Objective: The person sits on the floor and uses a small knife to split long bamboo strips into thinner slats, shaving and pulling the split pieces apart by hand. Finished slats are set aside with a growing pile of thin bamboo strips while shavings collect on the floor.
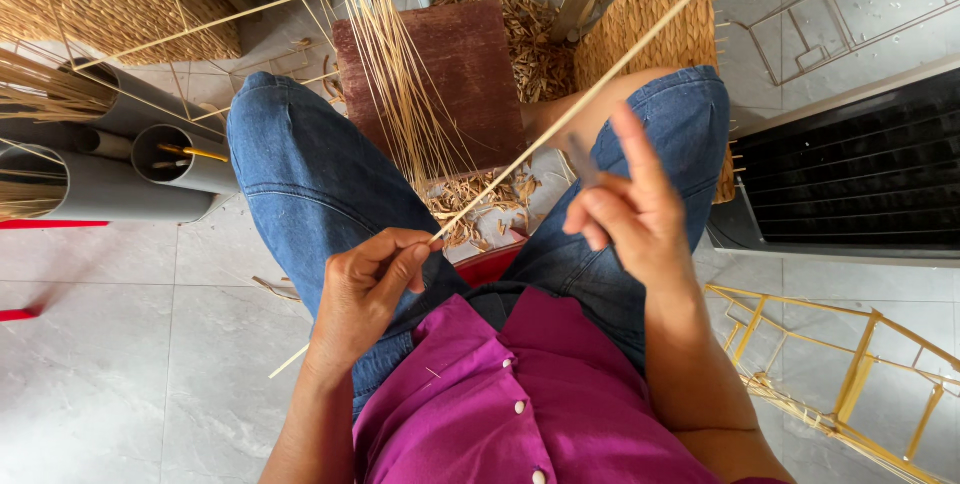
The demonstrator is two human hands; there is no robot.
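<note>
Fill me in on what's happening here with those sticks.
A seated person in blue jeans pinches a long, thin, pale bamboo strip in the left hand. The right hand holds a small dark blade beside the strip. A bundle of similar thin strips leans over a dark red board, with shavings scattered on the floor between the knees.

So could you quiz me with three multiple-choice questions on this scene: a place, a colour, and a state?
1. Where do the grey pipes lie?
A. beside the left knee
B. on the lap
C. behind the shirt

2. What colour is the shirt?
A. green
B. magenta
C. white

3. What is the left hand doing?
A. resting open on the floor
B. pinching a thin stick
C. holding a cup

Answers:
1 A, they lie on the floor at the frame's left.
2 B, buttoned magenta cloth shows.
3 B, the fingertips close on the stick's lower part, while the right hand holds a small blade.
</note>
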